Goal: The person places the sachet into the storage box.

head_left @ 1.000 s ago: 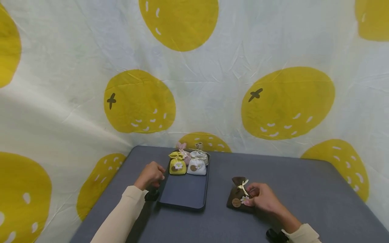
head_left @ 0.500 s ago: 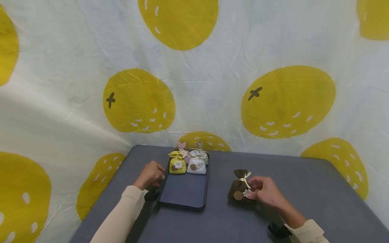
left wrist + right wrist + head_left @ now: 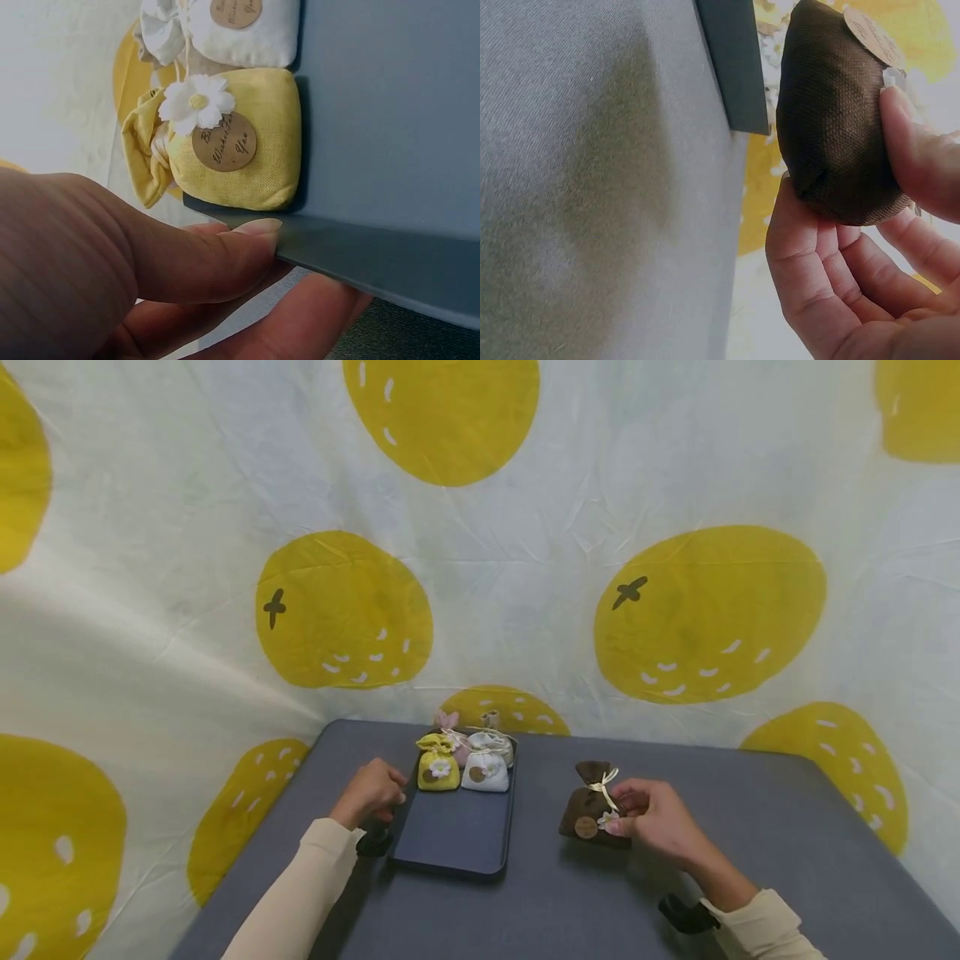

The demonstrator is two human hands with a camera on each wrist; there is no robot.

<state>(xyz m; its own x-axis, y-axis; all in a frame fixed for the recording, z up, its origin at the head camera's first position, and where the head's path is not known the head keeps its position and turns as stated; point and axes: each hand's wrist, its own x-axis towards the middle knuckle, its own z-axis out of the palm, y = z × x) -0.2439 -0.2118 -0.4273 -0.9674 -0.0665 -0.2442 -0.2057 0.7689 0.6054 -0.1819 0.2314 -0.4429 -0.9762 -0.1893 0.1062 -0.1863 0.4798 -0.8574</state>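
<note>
My right hand (image 3: pixel 654 820) grips a dark brown cloth drawstring pouch (image 3: pixel 588 806) by its right side, thumb on the front and fingers behind. The pouch has a cream bow, a white flower and a round tag. In the right wrist view the brown pouch (image 3: pixel 836 112) is raised off the table, its shadow below. My left hand (image 3: pixel 372 792) pinches the left rim of a dark tray (image 3: pixel 450 867); in the left wrist view the thumb (image 3: pixel 240 251) lies on the tray's wall, fingers outside. Beside it in the tray sits a yellow pouch (image 3: pixel 255 161) with a white flower.
A white pouch (image 3: pixel 487 772) stands right of the yellow one at the tray's far end. Behind them are a pink pouch (image 3: pixel 447 721) and a beige pouch (image 3: pixel 491 720). The grey table (image 3: pixel 547 906) ends at a patterned cloth backdrop (image 3: pixel 517 610).
My right hand has lifted the brown pouch upward off the table, and its shadow now shows beneath. The left hand and tray have stayed in place.
</note>
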